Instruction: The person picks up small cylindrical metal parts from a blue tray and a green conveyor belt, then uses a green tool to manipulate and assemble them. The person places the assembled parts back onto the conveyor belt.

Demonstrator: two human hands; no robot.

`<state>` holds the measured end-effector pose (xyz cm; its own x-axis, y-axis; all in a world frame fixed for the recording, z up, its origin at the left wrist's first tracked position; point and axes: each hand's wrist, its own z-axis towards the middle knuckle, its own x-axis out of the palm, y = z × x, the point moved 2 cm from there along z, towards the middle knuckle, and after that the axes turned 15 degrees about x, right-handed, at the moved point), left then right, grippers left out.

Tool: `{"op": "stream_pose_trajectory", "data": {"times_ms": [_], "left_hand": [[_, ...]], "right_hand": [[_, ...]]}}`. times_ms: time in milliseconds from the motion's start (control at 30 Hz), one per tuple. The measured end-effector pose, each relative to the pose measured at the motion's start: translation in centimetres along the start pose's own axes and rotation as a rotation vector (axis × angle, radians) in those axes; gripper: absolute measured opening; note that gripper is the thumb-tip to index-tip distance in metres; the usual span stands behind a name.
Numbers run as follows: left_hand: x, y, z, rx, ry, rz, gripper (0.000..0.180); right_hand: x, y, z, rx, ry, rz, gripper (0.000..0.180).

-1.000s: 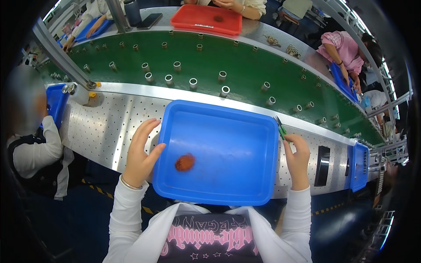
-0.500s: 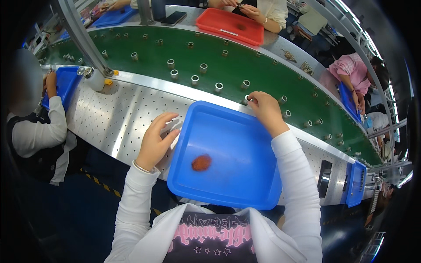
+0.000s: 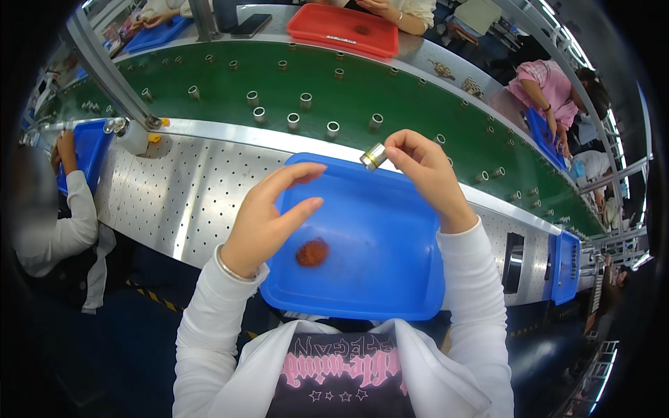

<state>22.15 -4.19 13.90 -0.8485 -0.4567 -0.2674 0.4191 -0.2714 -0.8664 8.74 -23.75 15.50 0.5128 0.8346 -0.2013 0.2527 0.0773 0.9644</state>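
Observation:
Between the thumb and fingers of my right hand (image 3: 426, 167) is a short metal sleeve (image 3: 373, 157) with a yellowish band, tilted above the far rim of the blue tray (image 3: 362, 306). My left hand (image 3: 268, 216) hovers over the tray's left side, thumb and fingers apart, holding nothing. A reddish-brown, fuzzy-looking pad or patch (image 3: 311, 252) lies in the left part of the tray; its exact kind is unclear. Beyond the tray, several similar metal sleeves (image 3: 333, 129) stand upright on the green conveyor belt (image 3: 223, 115).
A perforated metal bench (image 3: 188, 188) carries the tray. At left stand a white bottle (image 3: 132, 138), a metal post (image 3: 111, 70) and a co-worker's blue tray (image 3: 89, 153). Across the belt is a red tray (image 3: 341, 31). A dark flat object (image 3: 513, 261) lies at right.
My right hand has lifted a metal sleeve off the belt and brought it left over the tray's edge. My left hand has moved right, over the tray.

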Motion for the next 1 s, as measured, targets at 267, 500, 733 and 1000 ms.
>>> {"op": "stream_pose_trajectory", "data": {"times_ms": [267,500,733,1000], "left_hand": [[6.2,-1.1,2.4,-0.180,0.055,-0.600,0.050],[8.4,-0.9,2.2,-0.390,-0.004,-1.013,0.049],[9.6,-1.4,2.2,0.041,-0.081,-0.346,0.042],[9.8,-1.4,2.3,0.235,-0.077,0.026,0.047]], "right_hand": [[-0.7,-0.1,-3.4,-0.126,0.032,-0.039,0.014],[-1.4,-1.4,-4.9,-0.148,0.080,0.126,0.010],[-1.8,-2.5,-5.6,-0.217,0.117,0.158,0.013],[-1.5,-3.4,-5.0,-0.164,0.149,0.237,0.014]]}}
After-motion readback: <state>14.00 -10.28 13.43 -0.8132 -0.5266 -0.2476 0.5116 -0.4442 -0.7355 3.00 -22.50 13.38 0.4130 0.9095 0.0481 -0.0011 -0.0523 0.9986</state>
